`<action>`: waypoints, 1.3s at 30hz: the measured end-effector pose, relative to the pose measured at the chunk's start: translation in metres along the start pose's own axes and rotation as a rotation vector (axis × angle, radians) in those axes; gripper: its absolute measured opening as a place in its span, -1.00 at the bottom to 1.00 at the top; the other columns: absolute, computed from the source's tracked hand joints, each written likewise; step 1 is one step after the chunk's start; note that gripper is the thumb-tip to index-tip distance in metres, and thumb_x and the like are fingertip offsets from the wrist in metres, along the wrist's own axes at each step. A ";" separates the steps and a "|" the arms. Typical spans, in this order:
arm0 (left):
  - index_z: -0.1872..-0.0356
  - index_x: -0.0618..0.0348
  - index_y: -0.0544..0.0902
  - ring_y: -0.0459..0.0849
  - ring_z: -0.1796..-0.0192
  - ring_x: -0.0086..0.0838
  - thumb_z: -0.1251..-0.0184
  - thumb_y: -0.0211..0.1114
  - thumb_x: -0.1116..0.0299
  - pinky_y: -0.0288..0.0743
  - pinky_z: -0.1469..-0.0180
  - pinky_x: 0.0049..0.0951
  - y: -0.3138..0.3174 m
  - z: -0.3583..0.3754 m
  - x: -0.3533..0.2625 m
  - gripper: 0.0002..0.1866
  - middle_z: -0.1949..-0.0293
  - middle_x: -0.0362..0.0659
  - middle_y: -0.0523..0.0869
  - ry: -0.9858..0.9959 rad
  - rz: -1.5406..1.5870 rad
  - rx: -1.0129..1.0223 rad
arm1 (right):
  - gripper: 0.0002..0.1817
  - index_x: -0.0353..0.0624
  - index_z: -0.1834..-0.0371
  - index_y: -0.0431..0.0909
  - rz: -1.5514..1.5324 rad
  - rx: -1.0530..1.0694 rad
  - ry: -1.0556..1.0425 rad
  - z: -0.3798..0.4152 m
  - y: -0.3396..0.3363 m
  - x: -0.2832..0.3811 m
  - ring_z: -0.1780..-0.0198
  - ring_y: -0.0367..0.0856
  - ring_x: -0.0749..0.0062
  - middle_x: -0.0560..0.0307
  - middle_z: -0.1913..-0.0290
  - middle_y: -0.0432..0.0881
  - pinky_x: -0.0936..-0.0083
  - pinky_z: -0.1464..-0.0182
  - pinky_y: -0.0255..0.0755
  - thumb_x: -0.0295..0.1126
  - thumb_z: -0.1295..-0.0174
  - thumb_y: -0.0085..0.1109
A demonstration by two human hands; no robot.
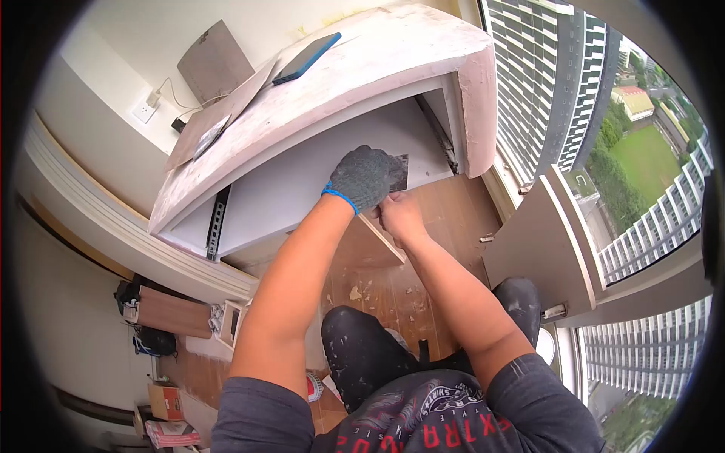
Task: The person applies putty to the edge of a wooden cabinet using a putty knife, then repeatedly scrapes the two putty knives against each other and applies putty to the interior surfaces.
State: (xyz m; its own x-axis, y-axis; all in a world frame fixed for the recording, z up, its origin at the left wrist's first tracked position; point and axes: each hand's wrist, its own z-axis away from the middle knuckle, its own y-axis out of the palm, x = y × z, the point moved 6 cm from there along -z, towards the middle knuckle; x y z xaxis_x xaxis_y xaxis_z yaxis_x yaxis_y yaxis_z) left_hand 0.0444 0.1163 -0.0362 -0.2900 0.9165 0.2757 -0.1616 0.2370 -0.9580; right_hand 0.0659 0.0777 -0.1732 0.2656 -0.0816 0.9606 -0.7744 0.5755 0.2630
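A grey glove with a blue cuff covers my left hand (362, 178). Its fingers are closed on a dark, flat, roughly square piece (399, 172), which sticks out on the right over the opening of the white cabinet (294, 177). My bare right hand (402, 217) is just below and to the right of the glove, close to the piece's lower edge. Its fingers are curled in, and what they hold is too small to tell. Metal drawer rails (217, 223) line the opening's sides.
On the pale, stained cabinet top (393, 38) lie a blue-edged phone (307, 58) and a thin board (226, 106). An open door panel (540, 253) stands at the right by the window. Debris dots the wooden floor (377, 291); boxes (166, 402) sit lower left.
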 end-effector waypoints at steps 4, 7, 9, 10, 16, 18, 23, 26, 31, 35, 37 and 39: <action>0.04 -0.02 0.73 0.67 0.11 -0.02 0.06 0.45 0.25 0.57 0.00 -0.06 -0.001 0.022 0.012 -0.56 0.16 -0.03 0.77 0.033 0.039 -0.057 | -0.62 -0.25 0.56 0.59 -0.102 0.035 0.007 -0.003 0.002 -0.002 0.63 0.41 0.60 0.20 0.60 0.58 0.52 0.54 0.23 -0.26 -0.39 0.11; 0.06 -0.04 0.73 0.67 0.13 -0.01 -0.02 0.40 0.21 0.57 0.03 -0.04 0.006 0.043 0.005 -0.62 0.17 -0.01 0.76 0.036 0.121 -0.123 | -0.63 -0.26 0.50 0.60 -0.074 0.075 0.012 0.001 0.002 0.000 0.59 0.45 0.58 0.19 0.55 0.61 0.51 0.50 0.29 -0.23 -0.40 0.11; 0.07 -0.04 0.73 0.67 0.14 -0.01 0.07 0.44 0.22 0.57 0.02 -0.03 0.003 0.038 0.000 -0.58 0.16 0.00 0.76 0.032 0.153 -0.193 | -0.62 -0.27 0.48 0.60 -0.015 0.029 -0.036 -0.004 0.003 -0.004 0.57 0.46 0.57 0.18 0.54 0.61 0.51 0.47 0.32 -0.20 -0.41 0.11; 0.07 -0.03 0.73 0.67 0.14 -0.01 0.11 0.46 0.23 0.57 0.02 -0.02 0.002 0.033 -0.003 -0.56 0.16 0.00 0.76 0.032 0.172 -0.225 | -0.61 -0.27 0.47 0.61 0.015 0.003 -0.057 -0.005 0.002 -0.008 0.55 0.47 0.56 0.18 0.54 0.61 0.51 0.45 0.34 -0.19 -0.42 0.12; 0.23 0.05 0.73 0.69 0.10 -0.02 0.43 0.55 0.30 0.59 0.01 -0.04 0.005 -0.004 -0.003 -0.49 0.17 0.02 0.76 0.066 -0.033 0.028 | -0.62 -0.27 0.48 0.60 0.053 -0.024 -0.021 -0.003 -0.001 -0.008 0.56 0.46 0.56 0.18 0.56 0.60 0.50 0.46 0.33 -0.19 -0.39 0.15; 0.26 0.07 0.74 0.70 0.07 -0.02 0.35 0.51 0.30 0.59 0.00 -0.04 0.012 -0.015 -0.004 -0.57 0.16 0.03 0.77 0.108 -0.102 0.072 | -0.63 -0.28 0.47 0.60 0.091 -0.021 -0.038 -0.004 -0.001 -0.006 0.58 0.45 0.56 0.17 0.56 0.60 0.50 0.49 0.31 -0.20 -0.39 0.16; 0.22 0.05 0.76 0.71 -0.03 -0.05 0.01 0.35 0.31 0.57 -0.12 -0.09 0.003 -0.038 -0.004 -0.73 0.05 0.02 0.77 -0.083 -0.053 0.080 | -0.68 -0.28 0.45 0.61 -0.014 -0.013 -0.033 0.000 0.000 0.000 0.63 0.43 0.56 0.16 0.56 0.61 0.50 0.56 0.27 -0.27 -0.38 0.14; 0.09 0.01 0.76 0.69 -0.12 -0.09 -0.22 0.23 0.29 0.53 -0.22 -0.14 -0.011 -0.037 0.004 -0.73 -0.06 0.00 0.75 -0.067 -0.005 0.050 | -0.71 -0.27 0.44 0.62 -0.052 0.051 -0.022 0.000 -0.002 -0.001 0.62 0.44 0.56 0.14 0.55 0.62 0.51 0.55 0.28 -0.30 -0.38 0.12; -0.12 -0.05 0.72 0.66 -0.19 -0.11 -0.39 0.12 0.26 0.48 -0.30 -0.17 -0.007 -0.012 0.094 -0.64 -0.15 -0.04 0.72 -0.147 0.034 -0.238 | -0.67 -0.26 0.52 0.68 -0.160 0.166 0.038 0.038 -0.014 -0.021 0.48 0.54 0.54 0.17 0.56 0.65 0.50 0.35 0.41 -0.23 -0.28 0.18; -0.11 -0.04 0.71 0.65 -0.19 -0.10 -0.37 0.10 0.27 0.47 -0.30 -0.16 0.021 -0.019 0.119 -0.64 -0.15 -0.03 0.71 -0.227 -0.022 -0.112 | -0.70 -0.31 0.49 0.67 0.007 0.299 -0.015 0.095 -0.044 -0.020 0.41 0.55 0.53 0.14 0.50 0.64 0.53 0.28 0.42 -0.26 -0.24 0.22; -0.12 -0.04 0.70 0.65 -0.19 -0.08 -0.37 0.10 0.26 0.47 -0.31 -0.16 0.038 -0.034 0.120 -0.63 -0.16 -0.01 0.71 -0.209 0.035 -0.008 | -0.74 -0.31 0.49 0.66 0.074 0.286 -0.001 0.110 -0.067 -0.026 0.41 0.54 0.52 0.14 0.49 0.62 0.54 0.28 0.42 -0.32 -0.22 0.21; -0.11 -0.03 0.71 0.64 -0.19 -0.07 -0.37 0.08 0.26 0.47 -0.31 -0.15 0.031 -0.044 0.100 -0.63 -0.16 0.00 0.70 -0.130 0.112 -0.027 | -0.80 -0.30 0.49 0.64 -0.004 0.247 0.048 0.117 -0.087 -0.036 0.41 0.52 0.52 0.17 0.49 0.59 0.54 0.27 0.41 -0.38 -0.20 0.19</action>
State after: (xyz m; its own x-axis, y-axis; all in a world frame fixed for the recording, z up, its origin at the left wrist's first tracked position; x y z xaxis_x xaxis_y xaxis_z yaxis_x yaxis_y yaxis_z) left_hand 0.0523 0.2293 -0.0419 -0.4243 0.8888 0.1732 -0.0964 0.1459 -0.9846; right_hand 0.0569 -0.0646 -0.2198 0.2911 -0.0415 0.9558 -0.8885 0.3587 0.2861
